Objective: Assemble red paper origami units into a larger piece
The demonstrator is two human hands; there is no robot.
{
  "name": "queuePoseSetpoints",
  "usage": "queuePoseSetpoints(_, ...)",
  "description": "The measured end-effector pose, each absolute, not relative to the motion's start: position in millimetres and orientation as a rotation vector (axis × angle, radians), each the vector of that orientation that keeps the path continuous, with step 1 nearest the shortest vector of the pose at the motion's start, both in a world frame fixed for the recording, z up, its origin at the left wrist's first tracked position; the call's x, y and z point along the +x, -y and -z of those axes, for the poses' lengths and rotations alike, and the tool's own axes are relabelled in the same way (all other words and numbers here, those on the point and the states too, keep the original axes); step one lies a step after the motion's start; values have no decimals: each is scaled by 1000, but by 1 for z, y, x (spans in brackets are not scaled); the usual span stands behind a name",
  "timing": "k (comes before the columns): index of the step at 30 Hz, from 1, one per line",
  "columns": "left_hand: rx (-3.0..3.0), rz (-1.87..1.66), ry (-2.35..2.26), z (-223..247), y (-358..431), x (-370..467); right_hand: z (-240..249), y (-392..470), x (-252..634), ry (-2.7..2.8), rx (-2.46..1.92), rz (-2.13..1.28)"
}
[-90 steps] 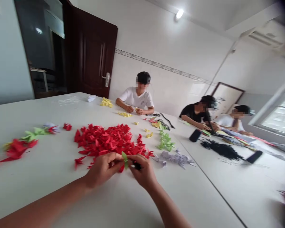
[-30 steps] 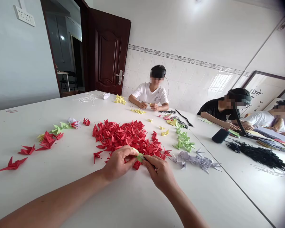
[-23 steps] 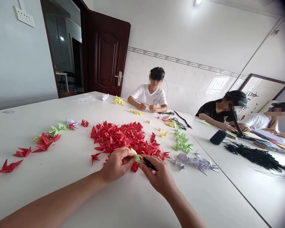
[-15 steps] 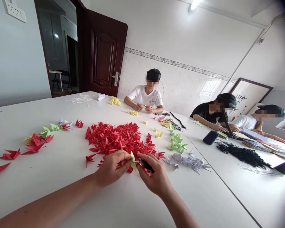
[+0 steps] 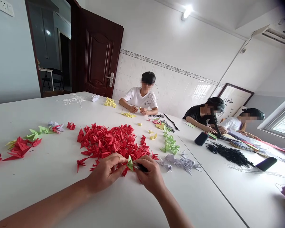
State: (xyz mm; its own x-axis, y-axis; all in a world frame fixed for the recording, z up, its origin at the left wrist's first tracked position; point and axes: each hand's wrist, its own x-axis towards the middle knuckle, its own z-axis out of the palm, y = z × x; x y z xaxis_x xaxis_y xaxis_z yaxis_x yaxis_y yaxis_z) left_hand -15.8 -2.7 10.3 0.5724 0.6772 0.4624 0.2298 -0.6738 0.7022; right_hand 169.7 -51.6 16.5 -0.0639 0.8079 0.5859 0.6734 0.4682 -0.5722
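A green folded paper crane (image 5: 130,162) is pinched by the fingertips of my left hand (image 5: 109,171), at the near edge of a large pile of red paper cranes (image 5: 109,139). My right hand (image 5: 150,174) is closed round a small black object (image 5: 142,167), whose tip is close to the green crane; its exact kind is hard to make out. Right of the pile lie white cranes (image 5: 180,162), green cranes (image 5: 169,142) and a yellow crane (image 5: 153,136).
More cranes (image 5: 20,147) lie at the left. Black cords (image 5: 228,153), a dark case (image 5: 201,138) and paper sheets are at the right. Across the table, a person in a white shirt (image 5: 142,99) holds something yellow; two others sit at the right.
The view has shifted slightly to the right, so the scene sits further left. The green crane is turned differently between my hands, showing more of its folded paper.
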Motion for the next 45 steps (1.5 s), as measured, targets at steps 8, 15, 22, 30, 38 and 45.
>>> queuePoseSetpoints(8,2244,-1014,-651,-5,3,-16,-7,30,255,1174,-1681,203)
queuePoseSetpoints(15,2233,-956,-600,-7,6,-14,1,30,298,916,-1752,171)
queuePoseSetpoints(22,2256,-890,-579,-4,7,-17,1,27,278,956,-1763,14)
queuePoseSetpoints(30,2299,-1037,-511,-6,7,-19,2,28,253,1221,-1798,57)
queuePoseSetpoints(38,2442,-1488,-871,-20,-52,-60,5,27,257,1209,-1849,55)
queuePoseSetpoints(45,2193,-1240,-2063,-5,-122,-143,5,28,252,1215,-1862,9)
